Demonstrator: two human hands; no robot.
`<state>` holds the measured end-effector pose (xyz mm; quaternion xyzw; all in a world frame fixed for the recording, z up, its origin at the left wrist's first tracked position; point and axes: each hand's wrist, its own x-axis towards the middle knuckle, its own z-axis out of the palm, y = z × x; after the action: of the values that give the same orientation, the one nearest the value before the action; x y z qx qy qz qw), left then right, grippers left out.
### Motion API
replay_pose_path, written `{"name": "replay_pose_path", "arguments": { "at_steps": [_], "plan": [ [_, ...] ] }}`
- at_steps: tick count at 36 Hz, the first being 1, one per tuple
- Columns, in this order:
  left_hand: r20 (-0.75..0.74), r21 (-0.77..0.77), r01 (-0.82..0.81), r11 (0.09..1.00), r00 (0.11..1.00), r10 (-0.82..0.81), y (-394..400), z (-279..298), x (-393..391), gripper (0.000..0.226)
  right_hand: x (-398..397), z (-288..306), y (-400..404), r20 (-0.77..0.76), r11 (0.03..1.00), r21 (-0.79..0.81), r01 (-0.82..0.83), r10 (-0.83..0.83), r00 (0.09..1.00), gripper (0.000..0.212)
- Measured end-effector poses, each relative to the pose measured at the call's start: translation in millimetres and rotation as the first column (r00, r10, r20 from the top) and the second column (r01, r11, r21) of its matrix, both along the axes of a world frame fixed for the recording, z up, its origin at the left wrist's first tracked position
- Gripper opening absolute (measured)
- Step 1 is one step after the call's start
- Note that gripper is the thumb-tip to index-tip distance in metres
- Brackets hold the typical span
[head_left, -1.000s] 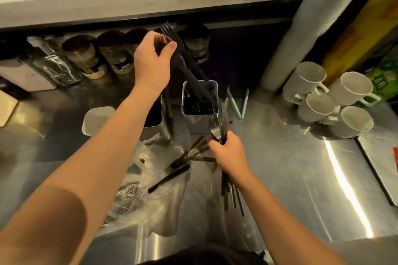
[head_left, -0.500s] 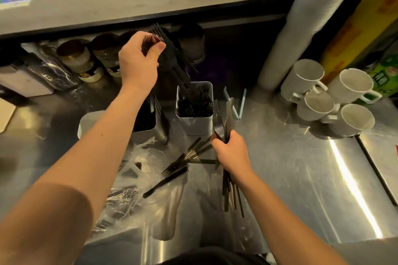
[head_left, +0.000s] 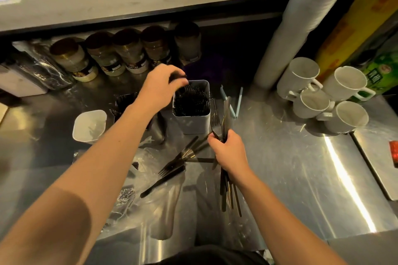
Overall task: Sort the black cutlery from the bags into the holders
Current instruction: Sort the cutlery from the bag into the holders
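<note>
- Since ur right hand point(head_left: 231, 153) grips the mixed cutlery bundle point(head_left: 226, 187) upright, forks pull off easy.
- Left hand point(head_left: 160, 88) loosely curled, nothing held afaict, fingertips over the fork holder point(head_left: 191, 122) just past ur grip.

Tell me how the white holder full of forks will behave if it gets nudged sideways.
The white holder would probably slide rather than roll: it is square-sided and stands on smooth steel counter. It looks packed with black forks, so likely heavy and steady. A push near its rim, where the left hand hovers, might tip it.
</note>
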<state>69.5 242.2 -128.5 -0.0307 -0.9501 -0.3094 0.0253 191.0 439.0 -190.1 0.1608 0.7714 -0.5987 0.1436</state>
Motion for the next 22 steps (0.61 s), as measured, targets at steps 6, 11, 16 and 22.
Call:
{"name": "replay_pose_path", "arguments": {
  "at_steps": [6,11,16,22],
  "plan": [
    [-0.249,0.37,-0.151,0.917,0.935,0.254,0,24,-6,0.026,-4,-2,-1,0.026,0.999,-0.052,0.009,-0.008,1.0,0.019],
    [-0.428,0.41,0.024,0.912,0.888,0.169,10,28,-7,0.019,-9,-1,-3,0.059,0.993,-0.118,0.023,-0.016,0.998,0.013],
    [-0.552,0.477,0.108,0.872,0.809,0.201,18,23,1,0.023,-12,-2,-1,0.052,0.988,-0.153,0.036,-0.028,0.998,0.005],
    [-0.523,0.202,0.138,0.969,0.852,-0.012,27,2,9,0.023,-12,3,-2,0.05,0.988,-0.143,0.059,-0.053,0.997,0.018]
  ]
}}
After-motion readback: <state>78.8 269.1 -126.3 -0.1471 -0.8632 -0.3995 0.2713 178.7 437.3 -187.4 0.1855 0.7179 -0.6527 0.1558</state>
